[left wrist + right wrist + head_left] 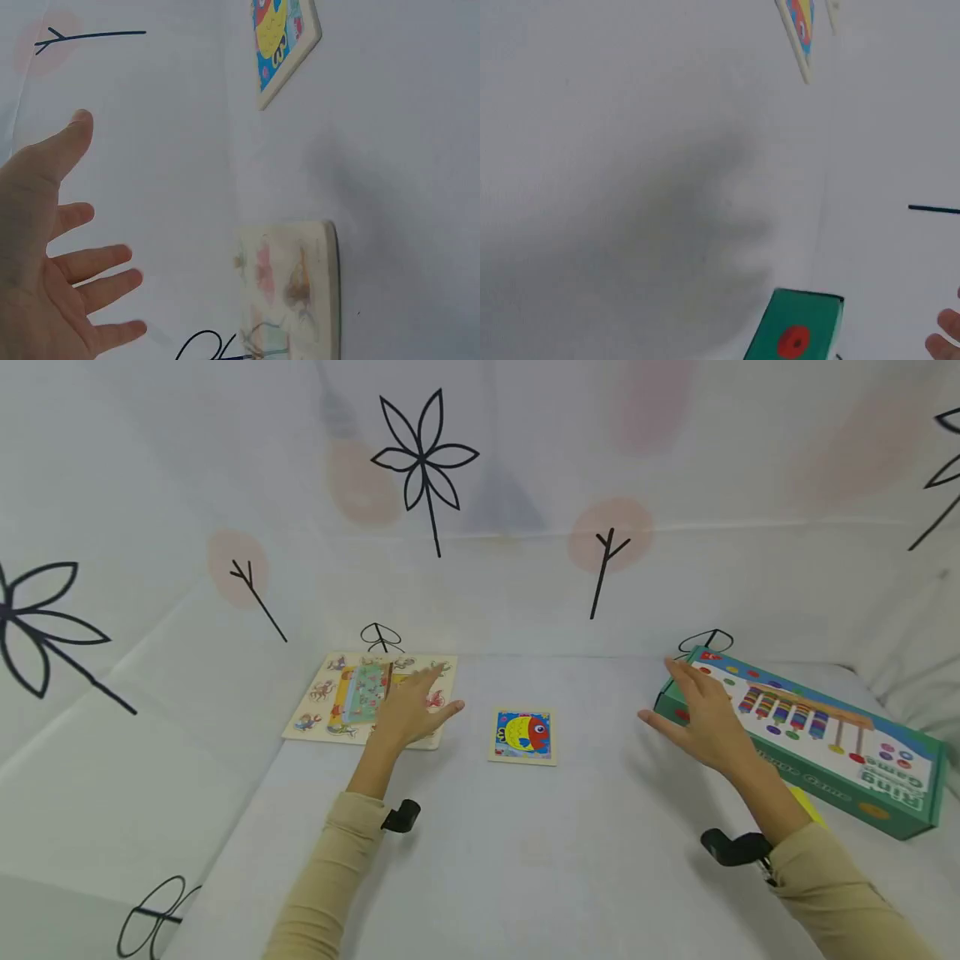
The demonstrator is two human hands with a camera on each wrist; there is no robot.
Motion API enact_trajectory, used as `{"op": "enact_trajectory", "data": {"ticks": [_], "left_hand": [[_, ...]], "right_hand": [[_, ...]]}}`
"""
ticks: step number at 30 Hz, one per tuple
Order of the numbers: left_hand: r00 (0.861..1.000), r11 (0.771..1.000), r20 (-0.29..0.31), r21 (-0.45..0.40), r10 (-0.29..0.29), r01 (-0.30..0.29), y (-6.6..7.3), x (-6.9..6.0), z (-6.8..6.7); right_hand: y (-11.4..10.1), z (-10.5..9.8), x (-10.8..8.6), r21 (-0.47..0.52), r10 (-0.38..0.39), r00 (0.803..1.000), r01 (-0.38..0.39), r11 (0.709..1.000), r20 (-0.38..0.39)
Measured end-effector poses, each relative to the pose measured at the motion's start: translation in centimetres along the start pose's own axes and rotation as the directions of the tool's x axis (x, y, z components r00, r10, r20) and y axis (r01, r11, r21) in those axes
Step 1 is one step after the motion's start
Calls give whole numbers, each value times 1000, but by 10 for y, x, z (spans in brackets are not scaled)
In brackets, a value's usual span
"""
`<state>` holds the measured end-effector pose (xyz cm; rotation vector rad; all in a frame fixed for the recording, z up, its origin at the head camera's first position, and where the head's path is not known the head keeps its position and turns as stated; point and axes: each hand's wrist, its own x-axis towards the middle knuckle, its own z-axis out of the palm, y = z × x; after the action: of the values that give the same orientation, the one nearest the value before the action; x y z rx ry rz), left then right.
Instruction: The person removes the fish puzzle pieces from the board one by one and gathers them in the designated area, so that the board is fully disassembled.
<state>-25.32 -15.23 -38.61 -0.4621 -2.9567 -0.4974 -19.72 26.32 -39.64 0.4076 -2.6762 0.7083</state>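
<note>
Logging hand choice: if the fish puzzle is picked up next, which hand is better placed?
Probably the left hand: it appears nearer the fish puzzle; the right hand hovers farther off, near the green box.

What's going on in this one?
A person holds both bare hands out over a white table, fingers spread and gripping nothing. The left hand is by the cream picture board, apart from it; the right hand is by the green game box. The small fish picture lies on the table between them, untouched.
</note>
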Motion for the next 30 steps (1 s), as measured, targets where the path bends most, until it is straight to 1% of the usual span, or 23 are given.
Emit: {"op": "enact_trajectory", "data": {"ticks": [2,5,8,11,14,16,21,24,25,27,30], "left_hand": [[999,996,9,-83,31,-31,2,-1,8],[998,981,-2,-189,55,-54,7,-2,22],[997,967,-35,-242,75,-81,11,-2,38],[993,945,-57,-305,105,-118,14,1,54],[991,923,-51,-359,126,-136,17,4,68],[990,912,-36,-387,135,-138,19,7,77],[988,894,7,-426,153,-135,24,14,94],[987,893,24,-430,157,-132,27,18,101],[987,894,27,-428,158,-132,28,19,102],[986,905,34,-403,161,-134,30,20,106],[985,926,36,-348,171,-148,33,22,111]], "right_hand": [[-4,9,2,51,-5,999,3,999,40],[-9,26,6,87,-1,995,-8,996,104],[-15,46,7,132,0,988,-20,991,151],[-23,66,9,180,0,981,-36,983,195],[-31,83,11,218,5,974,-56,974,228],[-36,93,13,239,5,971,-64,969,240],[-42,114,19,277,-33,972,-34,960,233],[-45,124,23,304,-62,971,-12,953,232],[-46,127,24,306,-70,969,-5,952,236],[-49,131,26,301,-79,964,-1,953,252],[-53,134,29,249,-77,953,2,968,291]]}}
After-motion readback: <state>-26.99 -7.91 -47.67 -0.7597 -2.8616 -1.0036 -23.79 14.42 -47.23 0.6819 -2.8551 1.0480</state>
